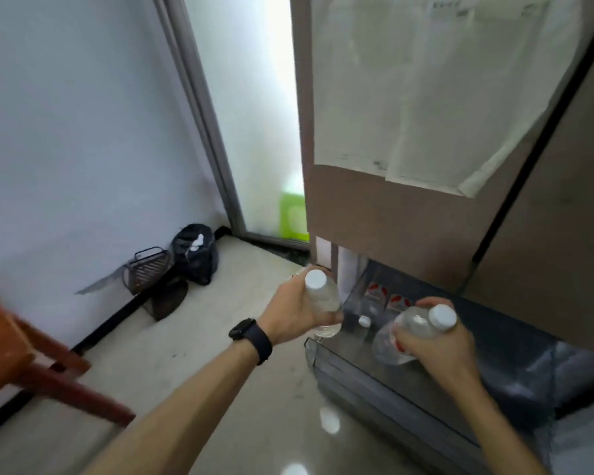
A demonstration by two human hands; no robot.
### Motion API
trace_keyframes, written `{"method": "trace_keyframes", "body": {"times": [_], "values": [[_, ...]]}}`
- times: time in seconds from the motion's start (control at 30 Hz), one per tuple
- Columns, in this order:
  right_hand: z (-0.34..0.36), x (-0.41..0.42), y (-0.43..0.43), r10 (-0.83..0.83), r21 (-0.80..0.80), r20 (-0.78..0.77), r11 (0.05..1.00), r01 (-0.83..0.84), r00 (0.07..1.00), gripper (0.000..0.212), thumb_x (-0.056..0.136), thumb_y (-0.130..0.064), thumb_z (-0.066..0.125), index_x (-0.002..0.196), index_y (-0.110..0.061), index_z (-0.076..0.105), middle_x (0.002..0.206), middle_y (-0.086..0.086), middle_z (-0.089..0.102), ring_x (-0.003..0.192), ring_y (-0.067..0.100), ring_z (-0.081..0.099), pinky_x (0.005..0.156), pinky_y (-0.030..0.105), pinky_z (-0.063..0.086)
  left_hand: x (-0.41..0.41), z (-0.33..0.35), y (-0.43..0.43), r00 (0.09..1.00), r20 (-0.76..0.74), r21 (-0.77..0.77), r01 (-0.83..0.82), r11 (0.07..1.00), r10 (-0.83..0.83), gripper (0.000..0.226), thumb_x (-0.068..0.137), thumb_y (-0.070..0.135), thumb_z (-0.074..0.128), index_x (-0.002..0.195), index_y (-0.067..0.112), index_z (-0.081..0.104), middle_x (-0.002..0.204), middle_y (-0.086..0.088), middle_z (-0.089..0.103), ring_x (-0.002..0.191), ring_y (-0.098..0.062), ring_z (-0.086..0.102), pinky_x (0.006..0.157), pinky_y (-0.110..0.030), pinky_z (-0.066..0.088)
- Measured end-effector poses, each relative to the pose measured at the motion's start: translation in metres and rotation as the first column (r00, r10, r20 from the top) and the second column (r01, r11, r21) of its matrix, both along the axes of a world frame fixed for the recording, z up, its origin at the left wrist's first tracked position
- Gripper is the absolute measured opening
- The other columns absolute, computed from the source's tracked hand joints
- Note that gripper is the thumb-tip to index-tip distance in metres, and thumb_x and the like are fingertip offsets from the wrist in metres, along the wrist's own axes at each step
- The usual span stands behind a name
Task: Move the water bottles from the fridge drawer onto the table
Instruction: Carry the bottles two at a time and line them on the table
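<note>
**A:** Head view. What are the grips doing?

**B:** I see my left grip (294, 311) clamped round the left bottle (324, 298), fingers curled about its clear body. Its white cap points up and a little toward the camera. I'm holding it in the air just over the left front corner of the drawer (374, 389). There is a dark watch (251, 337) on that wrist.

**A:** And the right?

**B:** My right grip (438, 344) is clamped on the right bottle (410, 325), fingers round its lower half, where a bit of red label shows. That one leans, cap up and to the right, above the middle of the drawer.

**A:** Anything else inside?

**B:** A third bottle (364, 321) stands in the drawer between my two grips. I mostly see its white cap. Behind it, at the back, are red-and-white cartons (386, 296). The drawer is pulled out at the foot of the brown fridge (391, 217), which has papers (426, 90) stuck on its door.

**A:** Around you?

**B:** Pale floor (220, 389). At far left there is red-brown furniture (14, 354), too blurred for me to tell whether it is a chair or a tabletop. By the wall, a wire basket (148, 269) sits beside a black bag (196, 252). Both are near a frosted panel (254, 114) with something green (292, 214) behind it.
</note>
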State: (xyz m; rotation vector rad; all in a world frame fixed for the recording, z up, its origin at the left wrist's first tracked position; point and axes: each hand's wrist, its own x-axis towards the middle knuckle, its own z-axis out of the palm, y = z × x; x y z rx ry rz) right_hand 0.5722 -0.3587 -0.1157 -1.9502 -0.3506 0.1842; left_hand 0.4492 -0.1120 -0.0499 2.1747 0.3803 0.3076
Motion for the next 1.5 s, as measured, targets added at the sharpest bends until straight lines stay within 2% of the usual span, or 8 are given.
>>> {"method": "trace_keyframes", "body": {"times": [0.1, 0.3, 0.4, 0.63, 0.73, 0.9, 1.17, 1.5], "values": [[0.042, -0.03, 0.052, 0.165, 0.055, 0.08, 0.984, -0.17, 0.983, 0.057, 0.055, -0.039, 0.089, 0.101, -0.039, 0.056, 0.087, -0.017, 0.067, 0.078, -0.001, 0.066, 0.053, 0.015, 0.051, -0.06, 0.019, 0.025, 0.983, 0.049, 0.024, -0.178, 0.984, 0.177, 0.066, 0.059, 0.05, 0.092, 0.113, 0.038, 0.056, 0.113, 0.013, 0.054, 0.105, -0.008, 0.056, 0.089, -0.022, 0.047], [0.077, -0.139, 0.164, 0.494, 0.023, 0.173, 0.863, -0.505, 0.852, 0.057, 0.051, -0.056, 0.081, 0.099, -0.038, 0.057, 0.081, -0.015, 0.066, 0.074, 0.003, 0.064, 0.059, 0.024, 0.052, -0.214, 0.038, 0.074, 0.876, 0.087, 0.022, -0.478, 0.878, 0.474, 0.065, 0.061, 0.046, 0.09, 0.111, 0.033, 0.051, 0.106, 0.009, 0.062, 0.096, -0.01, 0.062, 0.081, -0.032, 0.055], [0.077, -0.215, 0.217, 0.628, -0.016, 0.182, 0.771, -0.636, 0.757, 0.054, 0.051, -0.056, 0.08, 0.095, -0.035, 0.058, 0.083, -0.025, 0.065, 0.074, -0.001, 0.062, 0.059, 0.021, 0.048, -0.308, 0.035, 0.09, 0.806, 0.052, 0.049, -0.592, 0.804, 0.59, 0.065, 0.065, 0.043, 0.09, 0.116, 0.033, 0.052, 0.107, 0.012, 0.063, 0.098, -0.008, 0.061, 0.083, -0.031, 0.054], [0.051, -0.431, 0.317, 0.845, -0.149, 0.182, 0.529, -0.835, 0.503, 0.049, 0.052, -0.061, 0.077, 0.09, -0.051, 0.049, 0.077, -0.014, 0.063, 0.072, 0.004, 0.062, 0.059, 0.02, 0.05, -0.54, 0.012, 0.114, 0.63, -0.041, 0.029, -0.775, 0.631, 0.776, 0.059, 0.066, 0.029, 0.088, 0.111, 0.03, 0.051, 0.103, 0.01, 0.06, 0.092, -0.007, 0.059, 0.075, -0.024, 0.051], [0.043, -0.517, 0.351, 0.904, -0.185, 0.147, 0.425, -0.886, 0.403, 0.048, 0.053, -0.057, 0.078, 0.09, -0.042, 0.052, 0.078, -0.014, 0.064, 0.073, 0.005, 0.062, 0.061, 0.023, 0.051, -0.63, 0.001, 0.121, 0.541, -0.067, 0.017, -0.839, 0.544, 0.838, 0.057, 0.062, 0.027, 0.086, 0.105, 0.035, 0.05, 0.096, 0.013, 0.06, 0.086, -0.008, 0.06, 0.069, -0.023, 0.051], [0.037, -0.626, 0.393, 0.958, -0.217, 0.099, 0.283, -0.934, 0.268, 0.051, 0.059, -0.055, 0.078, 0.1, -0.035, 0.056, 0.087, -0.014, 0.065, 0.08, 0.005, 0.065, 0.061, 0.019, 0.047, -0.745, -0.007, 0.133, 0.433, -0.137, 0.051, -0.895, 0.443, 0.891, 0.048, 0.071, 0.018, 0.084, 0.11, 0.016, 0.055, 0.099, -0.002, 0.06, 0.091, -0.019, 0.061, 0.078, -0.04, 0.058], [0.026, -0.752, 0.485, 0.989, -0.27, 0.065, 0.147, -0.952, 0.135, 0.052, 0.065, -0.059, 0.081, 0.099, -0.036, 0.049, 0.088, -0.013, 0.063, 0.077, 0.006, 0.064, 0.064, 0.028, 0.058, -0.875, -0.025, 0.185, 0.255, -0.086, -0.019, -0.967, 0.254, 0.963, 0.08, 0.075, 0.023, 0.087, 0.127, 0.03, 0.026, 0.103, 0.01, 0.048, 0.084, -0.004, 0.059, 0.062, -0.009, 0.05], [0.002, -0.875, 0.656, 1.0, -0.285, 0.023, -0.011, -0.959, -0.018, 0.057, 0.063, -0.065, 0.077, 0.1, -0.037, 0.045, 0.086, -0.014, 0.062, 0.075, 0.007, 0.062, 0.057, 0.021, 0.049, -0.997, -0.045, 0.341, 0.187, -0.184, 0.117, -0.971, 0.211, 0.965, 0.077, 0.072, 0.047, 0.084, 0.117, 0.045, 0.022, 0.101, 0.019, 0.05, 0.081, -0.005, 0.058, 0.06, -0.015, 0.041]]}}
